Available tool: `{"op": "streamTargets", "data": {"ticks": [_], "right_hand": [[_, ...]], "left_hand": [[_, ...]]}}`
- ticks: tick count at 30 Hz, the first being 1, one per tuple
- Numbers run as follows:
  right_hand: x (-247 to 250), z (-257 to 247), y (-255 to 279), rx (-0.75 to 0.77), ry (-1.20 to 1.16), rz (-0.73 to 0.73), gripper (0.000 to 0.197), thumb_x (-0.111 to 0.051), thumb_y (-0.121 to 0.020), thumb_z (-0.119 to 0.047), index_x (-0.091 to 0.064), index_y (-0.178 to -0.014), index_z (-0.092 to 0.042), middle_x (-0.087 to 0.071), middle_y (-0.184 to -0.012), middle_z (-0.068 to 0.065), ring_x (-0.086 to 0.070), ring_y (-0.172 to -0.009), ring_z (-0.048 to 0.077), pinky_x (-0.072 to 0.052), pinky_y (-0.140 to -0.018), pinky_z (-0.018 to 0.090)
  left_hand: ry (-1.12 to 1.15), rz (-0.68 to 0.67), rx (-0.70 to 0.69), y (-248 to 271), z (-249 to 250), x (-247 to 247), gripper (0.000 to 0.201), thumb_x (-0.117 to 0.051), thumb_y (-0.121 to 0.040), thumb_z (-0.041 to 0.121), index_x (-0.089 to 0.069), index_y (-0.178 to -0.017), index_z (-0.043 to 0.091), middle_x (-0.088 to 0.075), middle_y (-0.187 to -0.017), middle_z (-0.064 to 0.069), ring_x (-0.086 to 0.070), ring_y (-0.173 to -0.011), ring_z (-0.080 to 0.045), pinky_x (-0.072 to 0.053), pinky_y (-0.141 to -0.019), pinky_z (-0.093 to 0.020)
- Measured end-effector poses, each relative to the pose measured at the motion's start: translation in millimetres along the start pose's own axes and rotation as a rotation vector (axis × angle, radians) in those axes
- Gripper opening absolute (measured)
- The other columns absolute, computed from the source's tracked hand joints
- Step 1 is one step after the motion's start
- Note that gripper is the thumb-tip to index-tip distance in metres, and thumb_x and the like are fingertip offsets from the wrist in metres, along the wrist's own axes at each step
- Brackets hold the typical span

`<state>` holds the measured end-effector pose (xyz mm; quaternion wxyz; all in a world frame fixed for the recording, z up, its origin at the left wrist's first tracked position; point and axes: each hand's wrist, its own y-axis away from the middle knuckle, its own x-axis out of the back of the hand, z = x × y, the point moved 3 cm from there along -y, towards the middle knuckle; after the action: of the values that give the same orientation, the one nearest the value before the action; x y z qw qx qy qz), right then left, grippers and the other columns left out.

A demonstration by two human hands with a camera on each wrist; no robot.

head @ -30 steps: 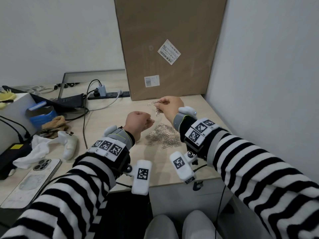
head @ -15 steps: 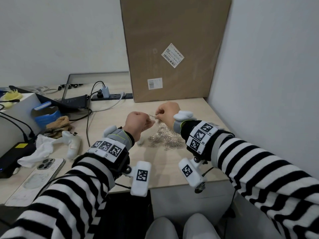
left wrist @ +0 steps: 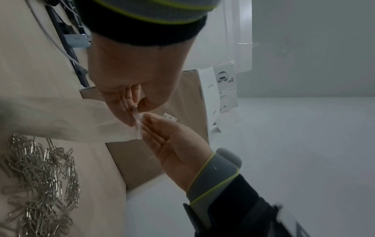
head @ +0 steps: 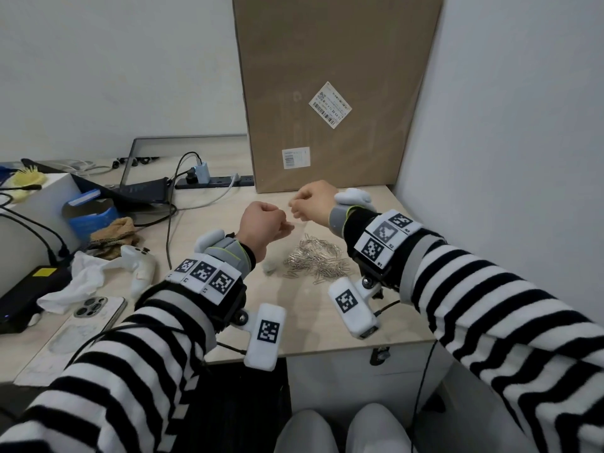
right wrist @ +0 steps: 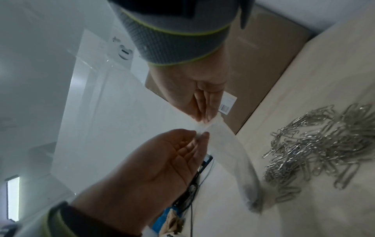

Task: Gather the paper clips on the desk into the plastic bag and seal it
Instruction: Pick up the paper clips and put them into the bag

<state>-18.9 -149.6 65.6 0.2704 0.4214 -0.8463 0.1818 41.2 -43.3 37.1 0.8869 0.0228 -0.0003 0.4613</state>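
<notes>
1. Left hand [left wrist: 129, 80] and right hand [left wrist: 178, 149] fingers pinch the plastic bag [left wrist: 67, 118] mouth at mid-frame
2. Bag hangs lengthwise toward the bench [head: 313, 308]
3. Paper clips [head: 317, 259] lie heaped beneath
4. Cardboard box [head: 333, 93], upper centre, carries unreadable barcode labels

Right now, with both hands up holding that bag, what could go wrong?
1. Both the left hand and the right hand pinch only the top edge of the thin plastic bag; it may slip free or fail to open.
2. The paper clips lie in a tangled pile on the desk, so grabbing some may drag others along and scatter them.
3. The bag hangs above the pile and could brush clips aside.
</notes>
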Motion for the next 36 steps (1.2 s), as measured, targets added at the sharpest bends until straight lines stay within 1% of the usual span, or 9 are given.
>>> {"op": "streamTargets", "data": {"ticks": [3,6,9,12,16,19,28,33,36], "right_hand": [[7,8,2,-0.002,0.11,0.1,0.008,-0.063,-0.082,-0.026,-0.061,-0.074,-0.025,-0.068,-0.082,-0.001,-0.068,-0.085,0.021,-0.056,-0.083,0.038],[7,14,1,-0.147,0.25,0.049,0.034,-0.067,-0.072,-0.047,-0.065,-0.088,-0.017,-0.069,-0.087,0.001,-0.065,-0.08,0.021,-0.056,-0.078,0.037],[10,5,0,-0.121,0.14,0.016,0.019,-0.066,-0.08,-0.027,-0.072,-0.079,-0.009,-0.075,-0.085,0.007,-0.066,-0.072,0.02,-0.058,-0.08,0.035],[15,-5,1,-0.001,0.024,0.125,0.021,-0.063,-0.081,-0.024,-0.066,-0.061,-0.019,-0.075,-0.075,0.002,-0.071,-0.075,0.023,-0.059,-0.077,0.037],[7,-5,9,0.082,-0.107,0.108,0.023,-0.056,-0.09,-0.034,-0.064,-0.08,-0.015,-0.068,-0.07,-0.006,-0.064,-0.063,0.011,-0.052,-0.068,0.028],[10,6,11,0.083,-0.123,0.108,0.03,-0.048,-0.094,-0.037,-0.064,-0.082,-0.015,-0.066,-0.068,-0.006,-0.06,-0.059,0.009,-0.049,-0.065,0.027],[12,104,36,-0.357,-0.011,-0.274,0.029,-0.056,-0.092,-0.029,-0.06,-0.067,-0.015,-0.063,-0.06,-0.001,-0.055,-0.052,0.01,-0.041,-0.052,0.018],[3,128,49,-0.466,0.056,-0.586,0.033,-0.054,-0.094,-0.035,-0.062,-0.07,-0.014,-0.069,-0.059,-0.003,-0.062,-0.049,0.007,-0.041,-0.049,0.02],[-10,122,45,-0.457,0.029,-0.581,0.028,-0.053,-0.095,-0.031,-0.064,-0.074,-0.015,-0.068,-0.063,-0.003,-0.063,-0.051,0.005,-0.041,-0.046,0.016]], "left_hand": [[0.009,0.02,-0.009,-1,2,3,0.018,-0.047,-0.087,-0.005,-0.047,-0.075,0.009,-0.055,-0.067,-0.01,-0.062,-0.058,-0.018,-0.056,-0.064,-0.025],[-0.02,0.028,-0.028,0,7,6,0.016,-0.05,-0.087,-0.003,-0.05,-0.077,0.01,-0.056,-0.07,-0.007,-0.061,-0.061,-0.016,-0.055,-0.061,-0.021],[-0.077,0.059,-0.085,-2,16,11,0.016,-0.05,-0.088,0.0,-0.052,-0.076,0.01,-0.055,-0.069,-0.005,-0.059,-0.06,-0.013,-0.053,-0.054,-0.016],[-0.116,0.164,-0.171,-6,27,20,0.014,-0.048,-0.087,0.002,-0.051,-0.075,0.011,-0.056,-0.069,-0.004,-0.059,-0.058,-0.013,-0.053,-0.053,-0.018],[-0.137,0.275,-0.181,-10,31,29,0.019,-0.045,-0.087,0.002,-0.048,-0.073,0.014,-0.055,-0.069,-0.003,-0.059,-0.059,-0.014,-0.056,-0.065,-0.029],[-0.104,0.363,-0.194,-13,32,40,0.019,-0.041,-0.087,0.003,-0.045,-0.075,0.016,-0.054,-0.074,-0.003,-0.059,-0.057,-0.014,-0.055,-0.059,-0.026],[-0.167,0.255,0.002,-17,-22,55,0.011,-0.047,-0.087,0.002,-0.047,-0.078,0.009,-0.052,-0.08,-0.009,-0.059,-0.065,-0.018,-0.054,-0.06,-0.027],[-0.139,0.134,0.073,-14,-43,46,0.014,-0.048,-0.092,0.008,-0.048,-0.078,0.009,-0.05,-0.074,-0.006,-0.058,-0.065,-0.017,-0.05,-0.051,-0.022],[-0.138,0.116,0.083,-11,-51,42,0.013,-0.05,-0.093,0.008,-0.049,-0.08,0.009,-0.05,-0.074,-0.005,-0.058,-0.064,-0.017,-0.051,-0.054,-0.022]]}}
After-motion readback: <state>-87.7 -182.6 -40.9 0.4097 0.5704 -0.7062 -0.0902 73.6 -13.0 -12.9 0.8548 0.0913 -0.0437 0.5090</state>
